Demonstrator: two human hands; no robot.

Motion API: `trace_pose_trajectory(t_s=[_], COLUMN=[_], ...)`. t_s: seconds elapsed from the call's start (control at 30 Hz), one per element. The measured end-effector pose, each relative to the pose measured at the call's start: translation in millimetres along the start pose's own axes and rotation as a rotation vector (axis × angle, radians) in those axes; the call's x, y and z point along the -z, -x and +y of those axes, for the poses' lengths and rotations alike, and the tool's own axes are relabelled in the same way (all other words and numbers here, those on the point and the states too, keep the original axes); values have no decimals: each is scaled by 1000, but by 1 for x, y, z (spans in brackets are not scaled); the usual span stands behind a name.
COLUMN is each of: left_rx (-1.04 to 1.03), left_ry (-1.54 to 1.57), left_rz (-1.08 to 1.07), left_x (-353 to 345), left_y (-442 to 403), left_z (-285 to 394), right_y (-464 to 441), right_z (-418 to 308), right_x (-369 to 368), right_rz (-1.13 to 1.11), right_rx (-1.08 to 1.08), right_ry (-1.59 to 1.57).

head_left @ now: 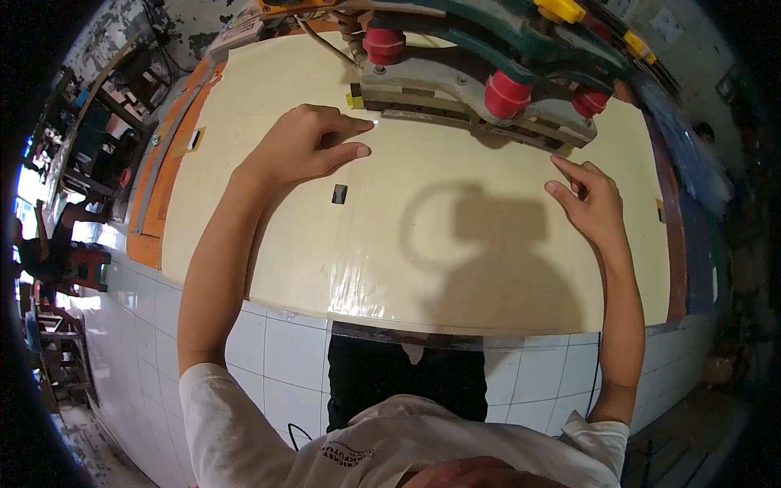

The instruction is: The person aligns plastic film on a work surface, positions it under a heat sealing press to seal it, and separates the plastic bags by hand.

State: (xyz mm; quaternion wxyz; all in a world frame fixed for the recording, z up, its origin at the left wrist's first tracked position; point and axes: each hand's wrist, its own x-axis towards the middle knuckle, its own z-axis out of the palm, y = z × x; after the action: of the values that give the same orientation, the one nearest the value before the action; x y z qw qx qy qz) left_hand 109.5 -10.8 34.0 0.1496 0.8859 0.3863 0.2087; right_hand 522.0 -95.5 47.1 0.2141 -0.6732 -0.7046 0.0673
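Note:
My left hand (313, 145) is over the cream sheet, index finger stretched toward the left end of a metal press bar (472, 120) and thumb apart below it. I see nothing between its fingers. To the right, my right hand (590, 199) has its index finger and thumb apart, both near the bar's right end; its other fingers are curled, and nothing shows in them. Clear plastic film (350, 285) lies on the cream sheet (285, 236), shining at the front. A small black rectangle (339, 193) sits below my left hand.
Above the sheet stands a press with a dark green frame (455, 28) and red knobs (508, 93). A grey metal strip (167, 150) lies on the orange board (146, 250) at left. Bluish plastic (683, 146) is bunched at right. Someone sits on a red stool (88, 268) at far left.

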Motion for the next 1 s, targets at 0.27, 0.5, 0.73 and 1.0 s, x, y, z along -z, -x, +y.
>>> trace_pose_trajectory(t_s=[0.27, 0.5, 0.73, 1.0], left_rx=[-59, -23, -39, -17], left_ry=[44, -1, -3, -16], left_rz=[85, 53, 5, -11], left_x=[-1, -1, 3, 4], left_y=[1, 0, 1, 0], left_z=[0, -2, 0, 1], right_y=[0, -1, -1, 0], right_z=[1, 3, 0, 2], right_x=[1, 1, 2, 1], right_rz=[9, -3, -3, -3], right_rx=[18, 37, 32, 14], right_ry=[3, 24, 31, 33])
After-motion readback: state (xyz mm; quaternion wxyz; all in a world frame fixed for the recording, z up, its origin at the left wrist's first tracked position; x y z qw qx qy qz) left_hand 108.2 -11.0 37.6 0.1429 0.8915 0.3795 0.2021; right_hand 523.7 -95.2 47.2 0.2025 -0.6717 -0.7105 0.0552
